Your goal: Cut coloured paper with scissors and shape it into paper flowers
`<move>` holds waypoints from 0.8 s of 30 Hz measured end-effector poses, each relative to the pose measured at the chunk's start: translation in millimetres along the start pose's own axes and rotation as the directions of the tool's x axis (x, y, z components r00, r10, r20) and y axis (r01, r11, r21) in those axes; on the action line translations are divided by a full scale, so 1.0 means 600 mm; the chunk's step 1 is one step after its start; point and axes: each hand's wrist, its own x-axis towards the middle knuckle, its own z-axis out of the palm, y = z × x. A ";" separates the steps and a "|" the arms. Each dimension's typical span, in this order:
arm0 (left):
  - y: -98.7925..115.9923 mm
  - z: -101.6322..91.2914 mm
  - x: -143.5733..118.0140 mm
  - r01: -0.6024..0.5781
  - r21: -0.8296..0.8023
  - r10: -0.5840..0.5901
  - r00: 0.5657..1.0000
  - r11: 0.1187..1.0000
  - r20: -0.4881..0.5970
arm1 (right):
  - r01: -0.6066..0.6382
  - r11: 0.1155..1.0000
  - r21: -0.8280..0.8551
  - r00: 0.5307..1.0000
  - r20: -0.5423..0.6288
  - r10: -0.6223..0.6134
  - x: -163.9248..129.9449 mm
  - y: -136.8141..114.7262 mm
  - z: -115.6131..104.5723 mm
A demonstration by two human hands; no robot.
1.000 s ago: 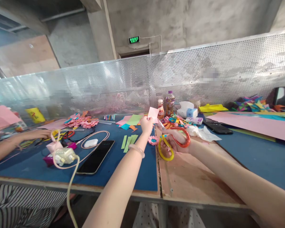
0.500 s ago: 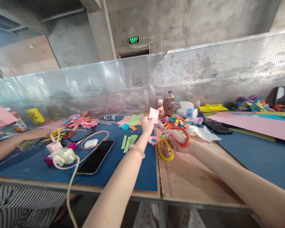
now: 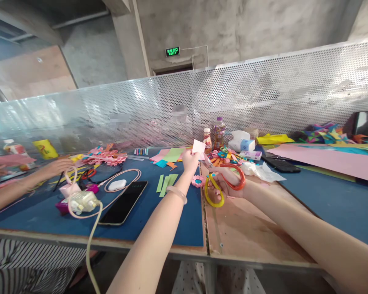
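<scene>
Paper square [image 3: 199, 147], pinched by the left hand [image 3: 190, 162] above the counter [image 3: 184, 228], looks paler than one second ago; probably it was turned, not yet cut. Right hand [image 3: 228, 176] grips scissors [image 3: 210, 176] by the handles. Whether blades touch paper, I cannot make out.

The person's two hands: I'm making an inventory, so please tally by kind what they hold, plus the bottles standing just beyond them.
Pale pink square paper piece in the left hand: 1
Metal scissors with yellow and red-orange handles, in the right hand: 1
Labelled bottles, one purple-capped, one white-capped: 2
Total: 4
</scene>
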 end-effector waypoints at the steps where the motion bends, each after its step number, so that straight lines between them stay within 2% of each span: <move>1: 0.000 0.000 0.000 0.000 -0.003 0.000 1.000 1.000 -0.001 | 0.000 1.000 0.000 1.000 -0.003 0.000 0.001 0.000 -0.001; 14: 0.003 -0.001 0.000 0.022 -0.008 -0.022 1.000 1.000 -0.007 | 0.002 1.000 -0.023 1.000 -0.028 -0.002 0.005 0.004 0.003; 24: 0.007 -0.002 -0.002 0.039 -0.029 -0.040 0.999 0.999 -0.016 | 0.022 0.997 -0.076 0.989 -0.141 -0.032 -0.003 -0.001 0.024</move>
